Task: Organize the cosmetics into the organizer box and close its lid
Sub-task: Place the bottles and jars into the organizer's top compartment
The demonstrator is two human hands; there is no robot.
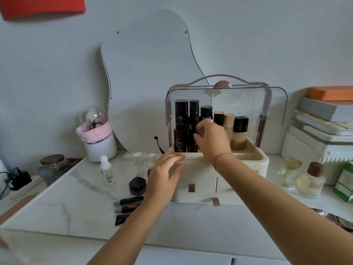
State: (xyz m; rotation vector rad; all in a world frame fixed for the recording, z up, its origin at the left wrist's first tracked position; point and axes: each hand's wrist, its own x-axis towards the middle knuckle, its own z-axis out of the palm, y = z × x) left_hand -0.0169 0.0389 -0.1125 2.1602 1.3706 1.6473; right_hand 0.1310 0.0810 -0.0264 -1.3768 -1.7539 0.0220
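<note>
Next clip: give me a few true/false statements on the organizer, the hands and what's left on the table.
1. The organizer box has its clear lid shut. False: the lid stands raised.
2. The right hand reaches among the bottles in the box, fingers curled on a dark bottle. True.
3. The left hand grips a lip tube. False: it rests with straight fingers on the box's front left rim.
4. Several lip tubes lie on the table, left of the box. True.
</note>
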